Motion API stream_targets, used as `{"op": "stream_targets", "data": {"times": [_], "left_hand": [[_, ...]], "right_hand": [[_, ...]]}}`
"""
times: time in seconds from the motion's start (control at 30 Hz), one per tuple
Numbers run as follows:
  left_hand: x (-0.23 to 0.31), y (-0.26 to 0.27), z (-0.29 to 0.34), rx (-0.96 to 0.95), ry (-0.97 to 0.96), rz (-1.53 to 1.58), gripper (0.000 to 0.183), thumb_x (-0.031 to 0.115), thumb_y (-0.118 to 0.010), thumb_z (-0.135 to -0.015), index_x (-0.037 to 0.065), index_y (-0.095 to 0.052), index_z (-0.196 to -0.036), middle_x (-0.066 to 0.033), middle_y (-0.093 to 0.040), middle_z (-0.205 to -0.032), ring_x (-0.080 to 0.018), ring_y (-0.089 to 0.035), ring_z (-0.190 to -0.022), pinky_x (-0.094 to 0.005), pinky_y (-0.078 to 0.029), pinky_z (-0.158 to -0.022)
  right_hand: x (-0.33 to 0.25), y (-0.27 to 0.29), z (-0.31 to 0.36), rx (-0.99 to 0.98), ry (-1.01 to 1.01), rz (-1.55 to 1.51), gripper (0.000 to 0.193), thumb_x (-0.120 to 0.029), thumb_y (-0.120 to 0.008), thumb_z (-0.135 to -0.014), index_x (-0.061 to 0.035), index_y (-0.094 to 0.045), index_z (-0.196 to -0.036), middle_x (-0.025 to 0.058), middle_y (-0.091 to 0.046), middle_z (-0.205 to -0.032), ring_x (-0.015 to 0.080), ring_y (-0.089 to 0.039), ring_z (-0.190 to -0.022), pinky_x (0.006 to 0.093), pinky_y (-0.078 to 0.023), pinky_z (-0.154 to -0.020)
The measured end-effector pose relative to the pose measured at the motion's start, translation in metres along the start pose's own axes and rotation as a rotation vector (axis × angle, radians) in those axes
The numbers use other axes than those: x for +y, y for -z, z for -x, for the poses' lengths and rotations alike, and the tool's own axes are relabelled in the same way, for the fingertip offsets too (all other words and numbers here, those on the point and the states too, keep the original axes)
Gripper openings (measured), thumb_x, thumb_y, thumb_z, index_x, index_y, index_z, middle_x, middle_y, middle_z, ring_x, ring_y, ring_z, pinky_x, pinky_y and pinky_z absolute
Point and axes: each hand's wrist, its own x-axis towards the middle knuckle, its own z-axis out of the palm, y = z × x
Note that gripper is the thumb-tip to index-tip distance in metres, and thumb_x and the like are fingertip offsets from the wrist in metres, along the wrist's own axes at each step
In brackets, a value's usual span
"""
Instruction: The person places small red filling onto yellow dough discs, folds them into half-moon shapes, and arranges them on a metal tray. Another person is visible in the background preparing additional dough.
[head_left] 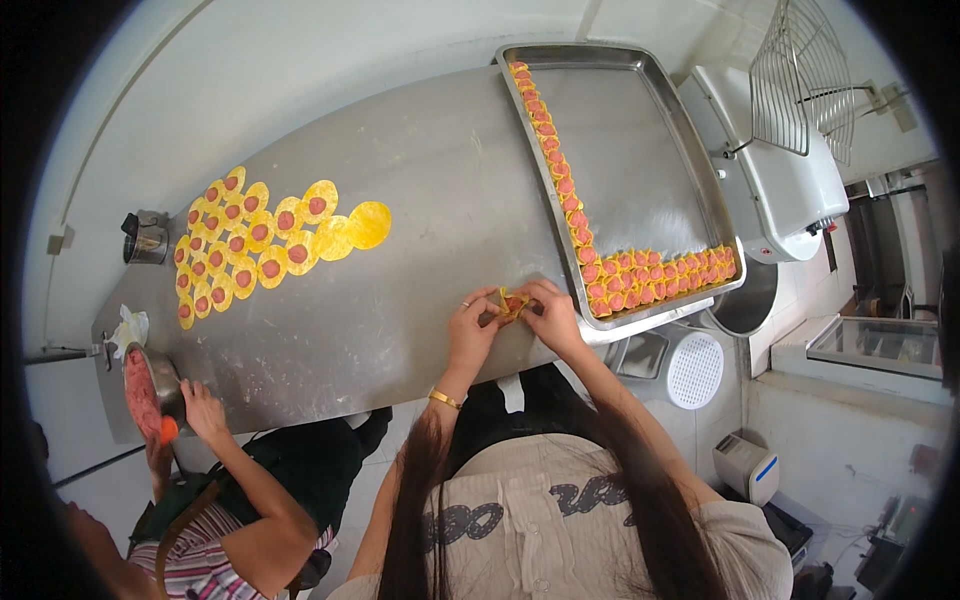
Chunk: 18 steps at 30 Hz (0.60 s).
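Between my fingertips, over the near edge of a steel table [440, 240], is a dumpling [512, 305] in a yellow wrapper. My left hand [472, 328] pinches its left side, and my right hand [551, 318] pinches the other side. Right of my hands lies a large metal tray [640, 150]. Open-topped dumplings [660, 278] with pink filling line its left side and fill several rows along its near side. On the left of the table, round yellow wrappers [333, 238] are spread out, most topped with pink meat filling [260, 232]; a couple at the right end are bare.
At the left, a co-worker's hand [203, 410] is by a metal bowl of pink minced meat [143, 392]. A metal canister [148, 240] stands near the wall. Beyond the tray are a white machine [770, 160] and a wire guard [800, 80]; a white perforated stool [694, 370] stands below.
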Motion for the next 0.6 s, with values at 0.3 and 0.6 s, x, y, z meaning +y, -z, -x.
{"op": "stream_targets", "data": {"times": [0.3, 0.6], "left_hand": [[0.007, -0.001, -0.005, -0.03, 0.139, 0.046, 0.029, 0.002, -0.079, -0.069, 0.0, -0.062, -0.093, -0.0098, -0.07, -0.089, -0.02, -0.07, -0.081, -0.0296, -0.056, -0.071], [0.0, 0.01, -0.006, -0.167, -0.017, -0.098, 0.032, 0.004, -0.079, -0.069, 0.0, -0.064, -0.097, -0.0117, -0.071, -0.087, -0.0197, -0.071, -0.076, -0.0301, -0.056, -0.07]], "right_hand": [[0.0, 0.0, -0.008, -0.012, 0.084, -0.004, 0.032, 0.012, -0.059, -0.067, -0.0008, -0.065, -0.095, 0.0151, -0.064, -0.091, 0.0339, -0.063, -0.083, 0.0381, -0.051, -0.072], [-0.004, 0.009, -0.004, -0.101, 0.048, 0.081, 0.033, 0.011, -0.06, -0.066, -0.0025, -0.067, -0.095, 0.0153, -0.063, -0.09, 0.0362, -0.062, -0.084, 0.0402, -0.051, -0.073]]}}
